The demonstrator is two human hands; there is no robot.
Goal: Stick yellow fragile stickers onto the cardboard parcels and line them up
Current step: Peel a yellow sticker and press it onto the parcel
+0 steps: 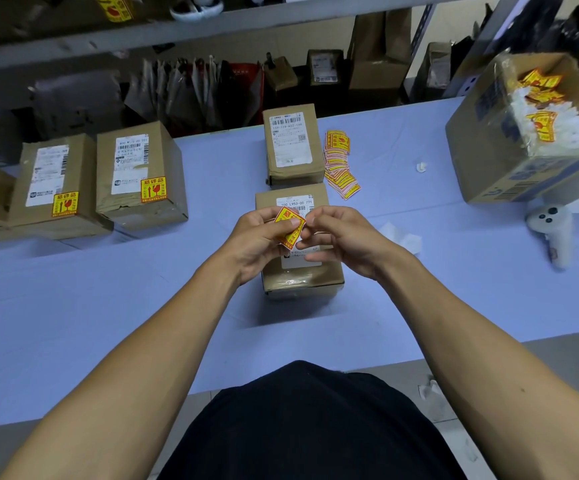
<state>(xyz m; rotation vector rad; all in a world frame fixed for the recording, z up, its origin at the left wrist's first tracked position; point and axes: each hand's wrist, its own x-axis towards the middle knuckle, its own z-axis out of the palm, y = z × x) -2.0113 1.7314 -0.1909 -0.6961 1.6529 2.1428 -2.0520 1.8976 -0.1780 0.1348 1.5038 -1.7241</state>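
Both hands (301,237) gripping sticker (290,227) above parcel (301,275)

A white handheld controller (551,233) lies on the pale blue table (108,306) at about three o'clock. Small white paper scraps (421,167) sit near one o'clock. At twelve o'clock, beyond the table's far edge, dark plastic mailer bags (191,88) stand upright under a grey shelf (211,26).

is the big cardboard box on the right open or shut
Open. The big box has no lid over its top, and yellow stickers and white backing scraps show inside.
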